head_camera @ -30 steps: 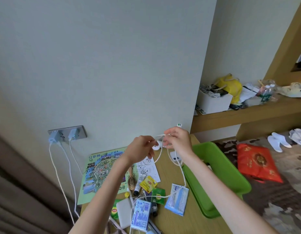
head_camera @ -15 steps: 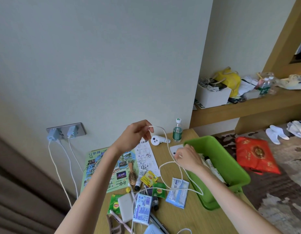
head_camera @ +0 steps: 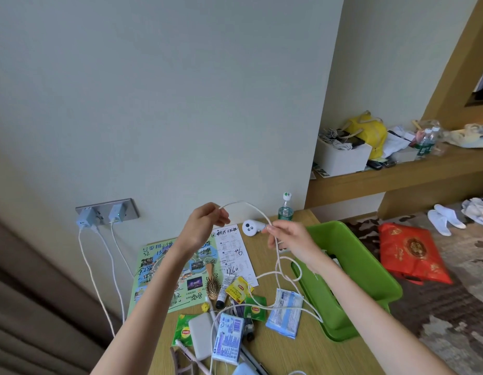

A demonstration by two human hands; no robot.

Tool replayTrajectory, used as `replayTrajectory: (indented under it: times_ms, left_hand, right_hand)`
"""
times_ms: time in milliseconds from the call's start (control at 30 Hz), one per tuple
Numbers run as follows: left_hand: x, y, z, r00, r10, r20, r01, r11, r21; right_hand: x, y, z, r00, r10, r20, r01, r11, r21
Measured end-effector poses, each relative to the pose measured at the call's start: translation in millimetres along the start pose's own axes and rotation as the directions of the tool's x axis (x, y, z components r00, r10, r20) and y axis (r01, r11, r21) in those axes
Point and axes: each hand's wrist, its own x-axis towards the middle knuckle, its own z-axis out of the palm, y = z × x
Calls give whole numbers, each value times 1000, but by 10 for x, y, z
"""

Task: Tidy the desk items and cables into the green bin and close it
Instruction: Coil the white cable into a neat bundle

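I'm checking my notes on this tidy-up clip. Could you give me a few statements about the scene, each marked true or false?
1. The left hand and the right hand both hold the white cable. True.
2. The green bin is closed. False: it is open, with no lid on it.
3. The water bottle stands upright on the desk near the wall. True.
4. The wall socket has nothing plugged in. False: two chargers sit in it.
5. The hairbrush lies inside the bin. False: it lies on the desk.
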Motion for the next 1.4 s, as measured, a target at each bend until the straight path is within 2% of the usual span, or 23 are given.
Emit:
replayTrajectory:
  times_ms: [100, 233, 433, 567, 667, 767, 900, 967, 1067, 1267, 1333, 1400]
  left_hand:
    - [-22, -47, 12, 999, -34, 25, 32, 997, 72]
    - [-54, 23, 66, 995, 57, 76, -65, 993, 100]
    - [-103, 108, 71, 972, 169, 164, -169, 985, -13]
    - [-124, 89, 33, 969, 141, 201, -110, 982, -157]
    - [-108, 81, 57, 975, 97, 202, -24, 941, -336]
    - [-60, 72, 121, 985, 90, 146, 5, 835, -551]
    - [-28, 142, 193, 984, 97, 149, 81, 501, -862]
    - [-4, 188, 188, 985, 104, 138, 92, 362, -928]
    - [19, 251, 135, 987, 113, 110, 73, 290, -954]
    - [36, 259, -43, 991, 131, 29, -14, 318, -948]
    - [41, 225, -81, 992, 126, -1, -57, 445, -894]
    - [53, 178, -100, 992, 111, -53, -112, 643, -757]
  right_hand:
    - [24, -189, 9, 993, -87, -74, 89, 996, 12]
    - [44, -426, 16, 969, -226, -104, 222, 974, -43]
    - [103, -552, 13, 930, -322, -176, 309, 946, -96]
    - [97, -523, 13, 930, -318, -184, 306, 948, -91]
    - [68, -493, 51, 939, -295, -175, 291, 955, -50]
    - [47, -451, 86, 964, -238, -114, 237, 971, -23]
    - [17, -349, 105, 985, -168, 23, 169, 986, -8]
    - [-1, -278, 91, 988, -144, 58, 146, 989, -24]
    - [-11, -144, 44, 991, -100, 89, 106, 992, -70]
    - [-15, 98, -77, 986, 17, 164, 18, 977, -211]
    - [-36, 133, -112, 987, 29, 156, 3, 980, -201]
    - [-55, 110, -142, 994, 4, 111, 13, 988, -157]
